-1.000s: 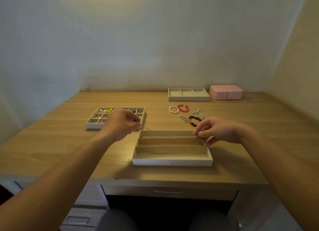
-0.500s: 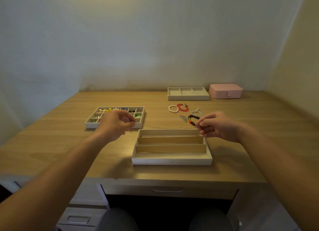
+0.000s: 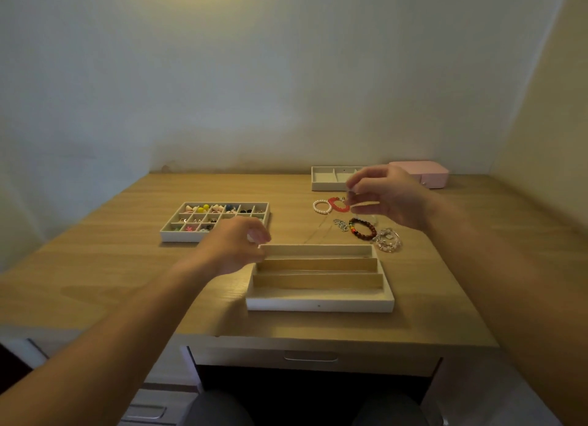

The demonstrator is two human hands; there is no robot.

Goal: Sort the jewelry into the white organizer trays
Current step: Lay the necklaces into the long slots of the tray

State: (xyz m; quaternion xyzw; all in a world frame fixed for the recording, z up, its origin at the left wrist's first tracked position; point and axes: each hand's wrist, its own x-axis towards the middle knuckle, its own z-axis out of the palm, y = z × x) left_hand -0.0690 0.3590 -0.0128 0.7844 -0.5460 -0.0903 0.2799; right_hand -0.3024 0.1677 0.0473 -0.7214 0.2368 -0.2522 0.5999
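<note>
A white three-slot long tray lies at the desk's front centre. My right hand is raised above the loose bracelets and pinches one end of a thin chain. The chain slants down toward the tray's far slot. My left hand sits at the tray's far left corner, fingertips pinched together, apparently on the chain's other end, which is too fine to see there. On the desk lie a pearl bracelet, a red bracelet, a brown bead bracelet, a silver link piece and a clear bead bracelet.
A white grid tray with several small earrings and beads stands at the left. A small white tray and a pink box stand at the back by the wall. A drawer front runs under the desk's near edge.
My right hand has risen and moved back from the tray's right end, lifting its end of the chain. My left hand has dropped to the tray's far left corner.
</note>
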